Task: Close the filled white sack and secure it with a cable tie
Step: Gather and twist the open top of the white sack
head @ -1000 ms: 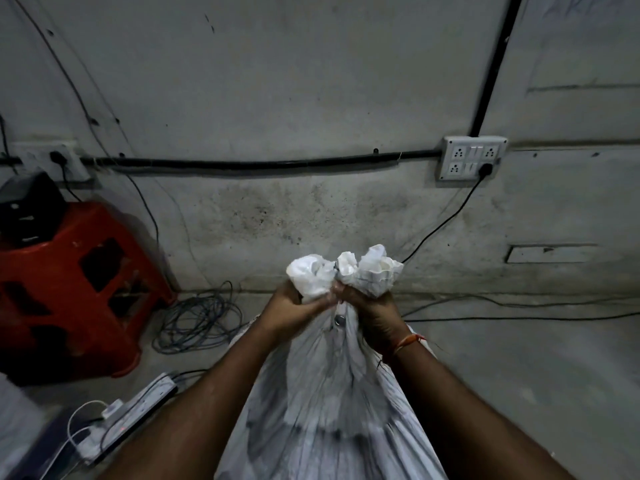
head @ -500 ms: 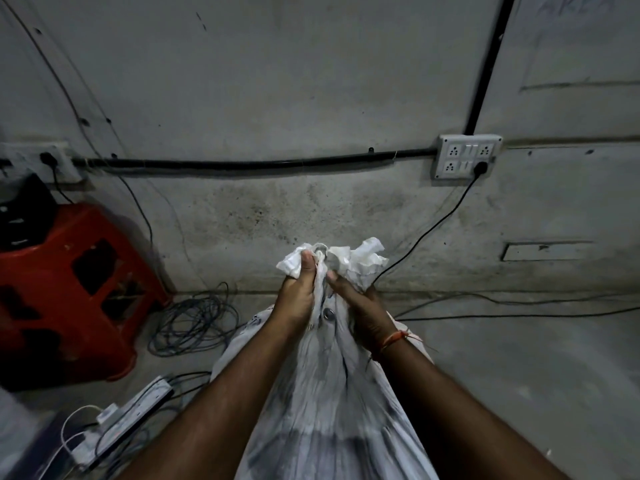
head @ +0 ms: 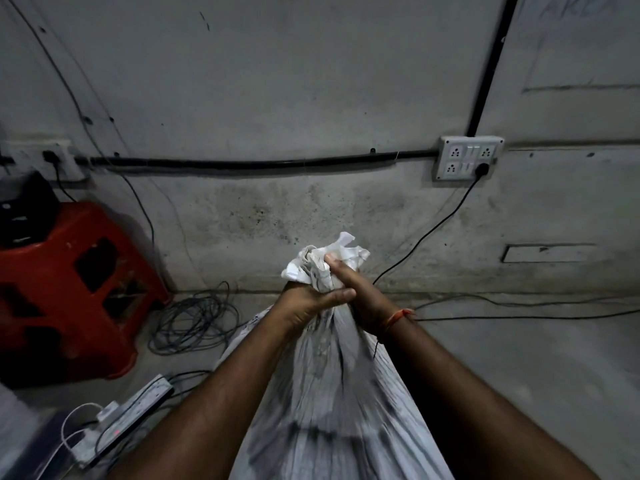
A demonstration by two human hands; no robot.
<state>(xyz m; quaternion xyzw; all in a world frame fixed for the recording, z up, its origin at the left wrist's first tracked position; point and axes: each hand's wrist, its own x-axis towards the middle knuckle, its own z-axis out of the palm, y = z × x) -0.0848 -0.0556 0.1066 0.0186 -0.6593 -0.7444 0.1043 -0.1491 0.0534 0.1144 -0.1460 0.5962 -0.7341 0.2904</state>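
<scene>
1. Two bare hands clamp the gathered neck of a filled white sack (head: pixel 332 393), which stands at centre frame and spreads down toward 6 o'clock.
2. Wrapped closed around the neck from the 9 o'clock side, the left hand (head: pixel 308 303) lays its thumb across the front of the bunched cloth.
3. From the 3 o'clock side the right hand (head: pixel 360 292) is also closed on the neck, thumb pointing up toward 12 o'clock into the crumpled mouth of the sack; an orange thread (head: pixel 398 315) circles its wrist.
4. Loose cloth of the mouth flares above both fists; whether a cable tie is on it cannot be told.
5. Against the grey wall at 9 o'clock stands a red plastic stool (head: pixel 69 282), a coil of cable (head: pixel 197 320) on the floor beside it.
6. At 7 o'clock lies a power strip (head: pixel 128 417); at 2 o'clock a wall socket panel (head: pixel 469 157) has one black lead plugged in.
</scene>
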